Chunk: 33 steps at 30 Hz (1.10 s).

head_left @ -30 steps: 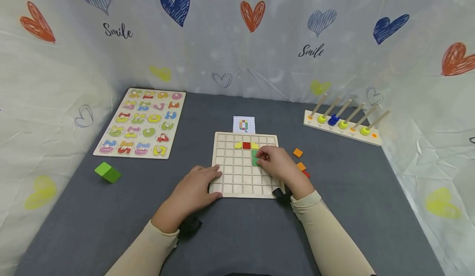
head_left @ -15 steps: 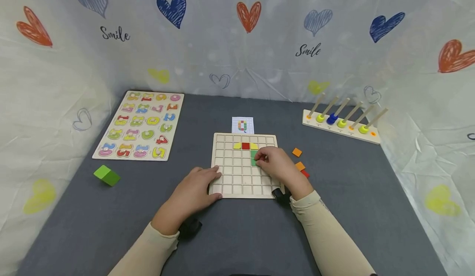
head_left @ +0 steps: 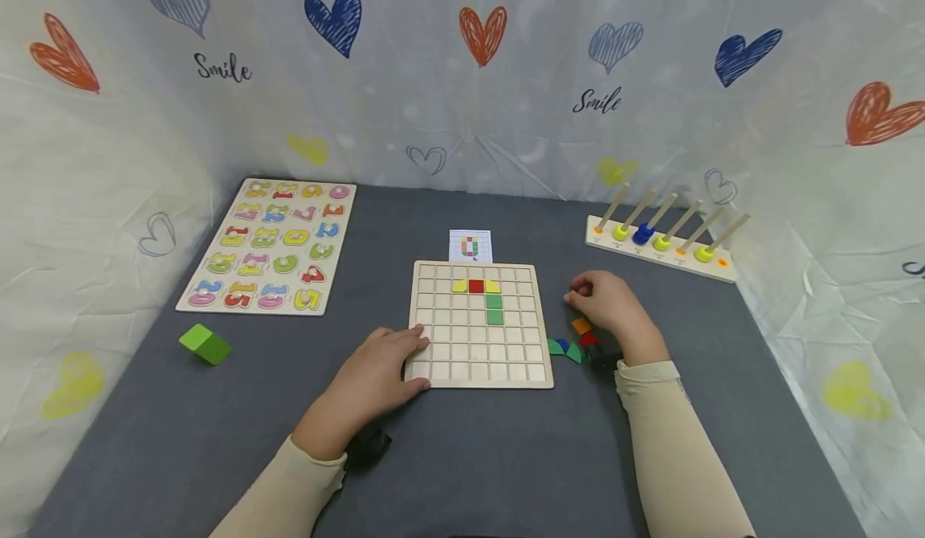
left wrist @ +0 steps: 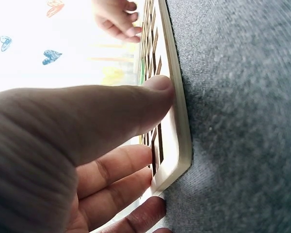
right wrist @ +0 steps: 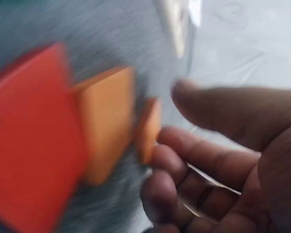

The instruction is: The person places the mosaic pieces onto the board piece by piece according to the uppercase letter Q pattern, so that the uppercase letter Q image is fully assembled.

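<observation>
My left hand (head_left: 372,373) rests at the near left corner of a wooden grid board (head_left: 441,329), its thumb lying on the front rim in the left wrist view. Set in the grid are a red tile (head_left: 476,287) between two yellow tiles (head_left: 492,287) and green tiles (head_left: 495,303) below the right yellow one. Right of the board, my right hand (head_left: 610,309) reaches over an orange tile (right wrist: 149,133); in the right wrist view the fingertips are right at it, the thumb apart. A second orange tile (head_left: 581,326) and a red tile (head_left: 588,338) lie closer to me.
Green pieces (head_left: 574,352) and a blue piece (head_left: 562,344) lie beside the board's right edge. A pattern card (head_left: 470,246) sits behind the board. A number puzzle (head_left: 275,242) and a green block (head_left: 205,344) stand left; a peg counting stand (head_left: 661,250) is back right.
My right hand has left the green tiles on the board and moved right to the far orange tile. The green and blue pieces beside the board are now uncovered. My left hand stays put.
</observation>
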Tool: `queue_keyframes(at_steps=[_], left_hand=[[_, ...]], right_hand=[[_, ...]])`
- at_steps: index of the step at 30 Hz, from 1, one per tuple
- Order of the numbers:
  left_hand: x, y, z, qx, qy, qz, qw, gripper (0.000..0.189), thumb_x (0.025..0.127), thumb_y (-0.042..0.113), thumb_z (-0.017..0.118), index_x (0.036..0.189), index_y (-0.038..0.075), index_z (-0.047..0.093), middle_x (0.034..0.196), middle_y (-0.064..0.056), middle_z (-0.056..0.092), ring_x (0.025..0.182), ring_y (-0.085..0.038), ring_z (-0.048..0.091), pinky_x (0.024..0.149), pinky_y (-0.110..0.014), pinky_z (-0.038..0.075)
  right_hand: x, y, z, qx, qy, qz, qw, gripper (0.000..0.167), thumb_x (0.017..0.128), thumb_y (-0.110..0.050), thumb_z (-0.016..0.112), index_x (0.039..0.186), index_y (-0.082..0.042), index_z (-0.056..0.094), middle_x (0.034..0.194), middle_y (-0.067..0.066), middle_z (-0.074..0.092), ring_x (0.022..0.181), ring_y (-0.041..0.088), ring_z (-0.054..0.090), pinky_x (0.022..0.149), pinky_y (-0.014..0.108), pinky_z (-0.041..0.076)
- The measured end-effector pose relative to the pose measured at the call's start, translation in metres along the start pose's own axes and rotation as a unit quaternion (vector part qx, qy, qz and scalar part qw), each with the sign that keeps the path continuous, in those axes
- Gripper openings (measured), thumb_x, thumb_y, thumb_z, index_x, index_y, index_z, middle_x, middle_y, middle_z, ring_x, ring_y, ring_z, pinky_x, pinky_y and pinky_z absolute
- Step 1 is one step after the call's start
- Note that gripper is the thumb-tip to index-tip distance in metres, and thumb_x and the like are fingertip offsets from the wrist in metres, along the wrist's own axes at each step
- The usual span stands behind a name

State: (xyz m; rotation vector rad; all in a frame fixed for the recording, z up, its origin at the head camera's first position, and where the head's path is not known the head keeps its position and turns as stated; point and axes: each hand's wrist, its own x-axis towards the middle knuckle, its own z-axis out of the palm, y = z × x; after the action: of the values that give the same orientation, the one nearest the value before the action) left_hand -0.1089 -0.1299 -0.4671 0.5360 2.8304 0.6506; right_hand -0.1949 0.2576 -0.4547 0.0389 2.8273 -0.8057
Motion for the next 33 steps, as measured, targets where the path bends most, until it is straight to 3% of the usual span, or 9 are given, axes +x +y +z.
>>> queue_keyframes(at_steps=[3,12,21,24,27,33], left_hand=[[0.0,0.0,0.0,0.001,0.001,-0.001,1.0,0.067,0.09,0.031,0.091,0.15,0.012,0.068,0.164,-0.005,0.058,0.142,-0.031,0.057,0.117,-0.051,0.05],[0.0,0.001,-0.001,-0.002,-0.001,-0.006,1.0,0.067,0.09,0.032,0.091,0.15,0.012,0.068,0.164,-0.005,0.058,0.143,-0.031,0.056,0.117,-0.051,0.05],[0.0,0.002,-0.003,-0.003,-0.003,-0.005,1.0,0.065,0.091,0.031,0.091,0.149,0.013,0.069,0.164,-0.004,0.057,0.143,-0.03,0.056,0.117,-0.05,0.05],[0.0,0.003,-0.004,-0.005,-0.002,-0.005,1.0,0.065,0.09,0.031,0.091,0.149,0.013,0.069,0.165,-0.004,0.057,0.143,-0.03,0.056,0.117,-0.051,0.05],[0.0,0.002,-0.004,-0.005,-0.002,-0.007,1.0,0.065,0.09,0.031,0.091,0.149,0.013,0.069,0.165,-0.004,0.057,0.143,-0.031,0.056,0.117,-0.051,0.05],[0.0,0.002,-0.003,-0.003,-0.003,-0.004,1.0,0.065,0.09,0.031,0.091,0.148,0.012,0.069,0.164,-0.004,0.057,0.142,-0.031,0.056,0.116,-0.05,0.051]], right_hand=[[0.001,0.007,0.001,0.006,-0.017,0.015,0.9997,0.04,0.106,-0.023,0.073,0.136,0.002,0.069,0.124,0.022,0.07,0.105,0.034,0.067,0.093,0.049,0.057],[0.001,0.015,-0.002,0.021,-0.013,0.046,0.9986,0.037,0.105,-0.025,0.074,0.129,0.003,0.069,0.122,0.023,0.069,0.105,0.036,0.067,0.091,0.049,0.057],[0.006,0.012,-0.009,0.025,-0.01,0.004,0.9996,0.017,0.104,-0.016,0.075,0.111,-0.002,0.068,0.103,0.015,0.07,0.089,0.028,0.064,0.077,0.039,0.052],[0.009,-0.003,-0.014,0.026,0.005,-0.018,0.9995,0.01,0.105,-0.014,0.072,0.108,-0.004,0.069,0.1,0.013,0.07,0.086,0.027,0.063,0.075,0.038,0.051],[0.012,-0.032,-0.015,0.037,0.0,-0.052,0.9979,0.008,0.107,-0.015,0.07,0.109,-0.007,0.071,0.103,0.012,0.071,0.09,0.028,0.064,0.079,0.041,0.052],[0.021,-0.097,0.016,0.05,-0.046,-0.141,0.9877,0.005,0.105,-0.009,0.071,0.109,-0.008,0.074,0.102,0.008,0.074,0.093,0.025,0.066,0.084,0.041,0.055]])
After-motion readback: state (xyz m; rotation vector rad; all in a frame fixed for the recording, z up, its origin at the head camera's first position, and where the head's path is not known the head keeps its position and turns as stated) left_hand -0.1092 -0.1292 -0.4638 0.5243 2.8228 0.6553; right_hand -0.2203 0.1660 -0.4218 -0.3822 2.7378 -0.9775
